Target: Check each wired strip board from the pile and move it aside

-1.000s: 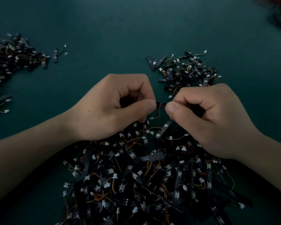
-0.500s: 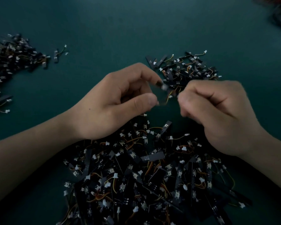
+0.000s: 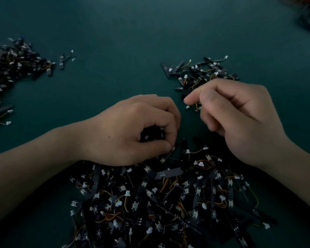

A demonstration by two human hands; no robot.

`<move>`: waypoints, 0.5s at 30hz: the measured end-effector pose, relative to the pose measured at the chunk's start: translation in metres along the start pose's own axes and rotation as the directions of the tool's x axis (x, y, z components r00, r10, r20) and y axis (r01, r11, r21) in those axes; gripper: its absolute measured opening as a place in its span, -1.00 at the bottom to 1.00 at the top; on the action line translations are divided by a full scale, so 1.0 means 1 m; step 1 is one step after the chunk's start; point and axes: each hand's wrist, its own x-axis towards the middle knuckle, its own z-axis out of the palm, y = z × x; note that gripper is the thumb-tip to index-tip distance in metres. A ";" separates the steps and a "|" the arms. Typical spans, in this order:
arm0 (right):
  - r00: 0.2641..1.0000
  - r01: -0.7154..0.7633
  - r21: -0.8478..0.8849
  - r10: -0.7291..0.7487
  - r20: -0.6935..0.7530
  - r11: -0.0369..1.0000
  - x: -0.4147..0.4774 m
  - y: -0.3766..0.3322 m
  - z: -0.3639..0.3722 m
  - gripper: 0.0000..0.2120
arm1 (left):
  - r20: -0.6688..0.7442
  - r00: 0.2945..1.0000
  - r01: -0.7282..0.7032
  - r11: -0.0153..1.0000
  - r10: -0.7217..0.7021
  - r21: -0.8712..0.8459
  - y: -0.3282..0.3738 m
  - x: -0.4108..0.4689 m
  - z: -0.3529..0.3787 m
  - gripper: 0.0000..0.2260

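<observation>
The big pile of black wired strip boards lies near me. My left hand rests on the pile's far edge. Its thumb and forefinger pinch the end of one strip board that still touches the pile. My right hand hovers over the near edge of a smaller heap of strip boards at the right. Its fingers are loosely curled, the forefinger sticks out past the thumb, and no board shows between them. A white connector and its thin wire lie just under the fingertips.
A third heap of strip boards covers the left edge of the dark green table, with one stray wired board beside it. Blurred red and dark cables sit at the far right corner.
Both hands held one wired board between them. The right hand has since carried it up to the right heap. The left hand has dropped to the big pile and pinched another board.
</observation>
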 end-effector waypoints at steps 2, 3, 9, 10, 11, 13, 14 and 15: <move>1.000 -0.009 -0.010 0.009 0.018 1.000 0.000 -0.001 0.000 -0.74 | -0.003 1.000 -0.008 1.000 0.008 -0.008 0.000 0.000 0.000 -0.94; 1.000 -0.008 -0.015 0.008 0.027 1.000 0.000 -0.002 0.000 -0.74 | 0.001 1.000 0.002 1.000 -0.002 0.004 0.001 -0.001 0.000 -0.85; 0.998 -0.006 -0.047 0.009 0.067 0.999 -0.001 -0.002 0.000 -0.74 | 0.016 1.000 -0.006 0.999 0.005 0.052 0.001 -0.001 0.001 -0.76; 0.997 -0.003 -0.055 0.007 0.072 0.998 -0.001 -0.002 0.000 -0.74 | 0.010 1.000 -0.006 0.999 0.006 0.036 0.000 -0.001 0.001 -0.81; 0.997 -0.003 -0.058 0.008 0.074 0.998 -0.001 -0.002 0.000 -0.74 | 0.007 1.000 -0.003 1.000 0.003 0.022 0.000 -0.001 0.002 -0.86; 0.997 -0.007 -0.055 0.011 0.076 0.998 -0.001 -0.002 0.000 -0.74 | 0.001 1.000 0.009 1.000 -0.009 -0.008 0.000 0.000 0.001 -0.90; 0.997 -0.008 -0.055 0.012 0.076 0.998 -0.001 -0.002 0.000 -0.74 | 0.000 1.000 0.012 1.000 -0.012 -0.022 0.000 0.001 0.001 -0.91; 0.997 -0.009 -0.057 0.013 0.077 0.998 -0.001 -0.002 0.000 -0.74 | 0.001 1.000 0.010 0.999 -0.010 -0.034 -0.001 0.001 0.001 -0.91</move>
